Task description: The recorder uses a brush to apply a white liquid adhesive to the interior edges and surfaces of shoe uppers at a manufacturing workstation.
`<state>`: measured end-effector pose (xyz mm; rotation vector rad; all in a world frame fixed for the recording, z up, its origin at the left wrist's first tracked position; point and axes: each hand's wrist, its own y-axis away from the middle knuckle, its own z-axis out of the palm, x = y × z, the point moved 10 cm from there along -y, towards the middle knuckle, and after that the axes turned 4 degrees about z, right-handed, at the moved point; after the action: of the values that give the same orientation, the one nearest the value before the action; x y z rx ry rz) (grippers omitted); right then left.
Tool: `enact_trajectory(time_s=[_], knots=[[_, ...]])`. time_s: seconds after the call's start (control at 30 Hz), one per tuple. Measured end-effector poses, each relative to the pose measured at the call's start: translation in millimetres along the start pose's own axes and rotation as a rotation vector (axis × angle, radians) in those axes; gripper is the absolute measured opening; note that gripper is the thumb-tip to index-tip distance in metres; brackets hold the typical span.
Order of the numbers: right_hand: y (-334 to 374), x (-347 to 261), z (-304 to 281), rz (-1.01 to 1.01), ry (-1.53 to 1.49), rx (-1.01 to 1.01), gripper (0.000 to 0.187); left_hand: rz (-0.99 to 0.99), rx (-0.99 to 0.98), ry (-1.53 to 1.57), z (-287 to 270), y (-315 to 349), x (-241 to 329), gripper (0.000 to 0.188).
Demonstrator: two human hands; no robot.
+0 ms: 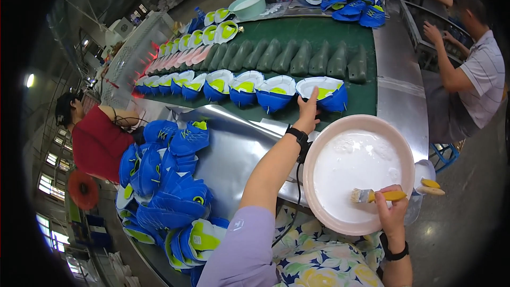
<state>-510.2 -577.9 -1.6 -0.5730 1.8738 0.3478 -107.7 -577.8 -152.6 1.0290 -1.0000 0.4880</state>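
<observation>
The right hand (392,210) has its fingers clamped on the yellow handle of a paintbrush (394,195), whose pale bristles point left, inside the basin; whether they touch the white liquid (366,162) is hard to tell. The left hand (306,111) has its fingers at the near left edge of a blue shoe upper (336,102) with a white lining and lime-green inside; part of the grip is hidden, so I cannot tell how firmly they close on it.

This upper is at the right end of a near row of blue shoe uppers (247,97) on a green conveyor belt (319,27), just beyond the pinkish basin (409,167). Behind them runs a row of dark shoe lasts (288,57), with pink pieces (194,56) toward its left, and a far row of white-and-lime uppers (210,35).

Left of the left forearm, a heap of blue uppers (172,199) lies beside a bare metal sheet (226,143). Right of the basin are yellow-handled brushes (430,184). A person in red (101,143) works at left; another in a striped shirt (482,74) sits at right.
</observation>
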Motion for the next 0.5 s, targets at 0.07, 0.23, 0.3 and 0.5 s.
enact_trajectory(time_s=[0.07,0.23,0.3,0.5], knots=[[0.4,-2.9,0.2,-0.010,0.006,-0.003,0.011,-0.018,-0.005,-0.058,5.0,-9.2,-1.0,0.084],[5.4,4.5,9.2,0.030,-0.037,-0.022,0.009,-0.006,0.016,-0.135,-17.0,-40.4,0.7,0.053],[7.9,14.3,5.3,0.027,-0.045,-0.017,0.009,0.109,-0.057,-0.290,-16.4,-45.0,15.1,0.052],[7.8,24.5,6.7,0.022,-0.140,-0.063,0.010,0.406,-0.042,-0.626,-24.0,-39.8,94.0,0.089]])
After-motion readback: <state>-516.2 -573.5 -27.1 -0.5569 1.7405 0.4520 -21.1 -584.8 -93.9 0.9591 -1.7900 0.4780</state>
